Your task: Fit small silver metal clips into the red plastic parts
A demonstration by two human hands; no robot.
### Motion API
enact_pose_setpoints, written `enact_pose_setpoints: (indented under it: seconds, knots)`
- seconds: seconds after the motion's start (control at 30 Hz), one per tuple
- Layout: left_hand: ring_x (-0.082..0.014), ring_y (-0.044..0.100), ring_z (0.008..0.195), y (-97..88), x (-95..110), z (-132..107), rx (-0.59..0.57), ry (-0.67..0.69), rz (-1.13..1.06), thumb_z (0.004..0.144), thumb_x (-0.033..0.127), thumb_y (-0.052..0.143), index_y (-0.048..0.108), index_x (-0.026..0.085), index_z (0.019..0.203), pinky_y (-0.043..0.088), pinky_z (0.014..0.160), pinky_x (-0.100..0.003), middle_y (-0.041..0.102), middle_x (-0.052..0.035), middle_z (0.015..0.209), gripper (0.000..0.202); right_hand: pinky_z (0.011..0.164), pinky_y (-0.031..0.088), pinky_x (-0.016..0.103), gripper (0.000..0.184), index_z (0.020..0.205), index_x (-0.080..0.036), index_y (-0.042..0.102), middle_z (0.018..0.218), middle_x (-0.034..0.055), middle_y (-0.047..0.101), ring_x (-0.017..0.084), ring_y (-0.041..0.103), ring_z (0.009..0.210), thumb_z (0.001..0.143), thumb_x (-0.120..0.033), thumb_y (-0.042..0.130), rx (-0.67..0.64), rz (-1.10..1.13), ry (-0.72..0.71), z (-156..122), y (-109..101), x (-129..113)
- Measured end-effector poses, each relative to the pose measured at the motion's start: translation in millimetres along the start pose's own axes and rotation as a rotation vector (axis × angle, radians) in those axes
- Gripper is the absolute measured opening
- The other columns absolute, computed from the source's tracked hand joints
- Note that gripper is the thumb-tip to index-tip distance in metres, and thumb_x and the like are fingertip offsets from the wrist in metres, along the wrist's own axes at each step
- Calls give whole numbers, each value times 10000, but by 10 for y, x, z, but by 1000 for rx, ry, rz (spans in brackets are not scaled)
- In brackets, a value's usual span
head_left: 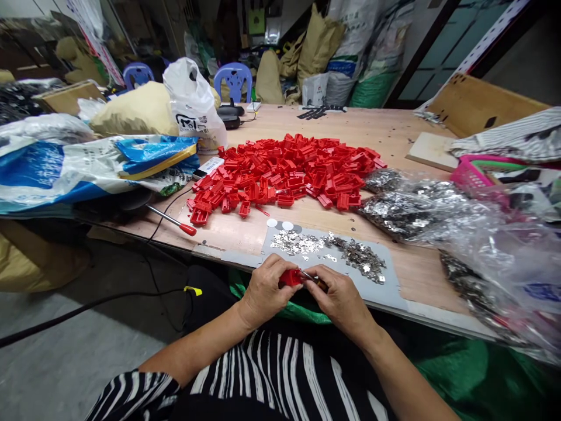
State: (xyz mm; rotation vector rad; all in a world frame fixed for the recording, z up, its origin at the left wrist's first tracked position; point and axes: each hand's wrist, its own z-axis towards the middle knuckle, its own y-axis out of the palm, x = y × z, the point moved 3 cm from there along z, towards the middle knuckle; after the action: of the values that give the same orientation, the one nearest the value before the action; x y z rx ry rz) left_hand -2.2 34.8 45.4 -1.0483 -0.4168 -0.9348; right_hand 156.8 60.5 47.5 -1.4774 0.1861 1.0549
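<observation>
My left hand (267, 289) is closed around a small red plastic part (291, 278) just below the table's front edge. Right beside it, my right hand (337, 295) pinches a thin tool with a dark handle (313, 280) whose tip meets the red part. In front of both hands lies a grey mat (385, 286) with several small metal pieces (333, 248) scattered on it. Beyond the mat a big heap of red plastic parts (284, 172) covers the middle of the wooden table (394, 131).
Clear bags of metal pieces (416, 204) lie at the right, with a pink basket (471, 172) behind them. A red-tipped screwdriver (173, 221) and a black cable (87, 304) lie left. Blue-white sacks (87, 164), a white plastic bag (193, 105) and blue chairs (234, 79) stand beyond.
</observation>
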Motion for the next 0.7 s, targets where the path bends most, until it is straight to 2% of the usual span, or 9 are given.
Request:
enact_pose_setpoints:
  seconds: [0.27, 0.37, 0.47, 0.53, 0.7]
  knots:
    - [-149, 588, 800, 5, 18, -49, 132, 3, -69, 723, 164, 731, 625, 174, 960, 511, 716, -262, 607, -31, 847, 260, 580, 398, 252, 152, 859, -202, 661, 738, 15, 597, 131, 510, 609, 899, -280, 536, 58, 170, 42, 19, 3, -37]
    - [-145, 588, 793, 8, 13, -73, 158, 0, -74, 724, 166, 732, 625, 175, 972, 513, 710, -261, 609, -32, 848, 270, 590, 411, 258, 192, 873, -200, 675, 762, 23, 602, 139, 520, 639, 895, -335, 540, 30, 247, 70, 7, 12, 8]
    - [-149, 588, 799, 6, 0, -84, 170, -3, -66, 730, 173, 726, 620, 179, 975, 516, 704, -267, 607, -34, 853, 267, 675, 455, 271, 242, 965, -205, 673, 879, 42, 644, 163, 578, 764, 891, -388, 533, -21, 369, 120, -15, 14, 82]
    - [-153, 590, 804, 5, -4, -81, 165, -2, -57, 730, 177, 726, 618, 182, 976, 518, 709, -274, 606, -35, 856, 268, 744, 468, 284, 266, 1025, -208, 650, 944, 45, 653, 176, 594, 844, 886, -402, 533, -8, 426, 173, -31, 9, 139]
    - [-156, 598, 821, 6, 23, -59, 129, 14, -54, 745, 187, 712, 619, 187, 978, 521, 733, -283, 614, -38, 863, 251, 721, 463, 266, 230, 931, -207, 598, 843, 9, 612, 155, 572, 787, 857, -422, 559, 34, 423, 239, -40, 33, 220]
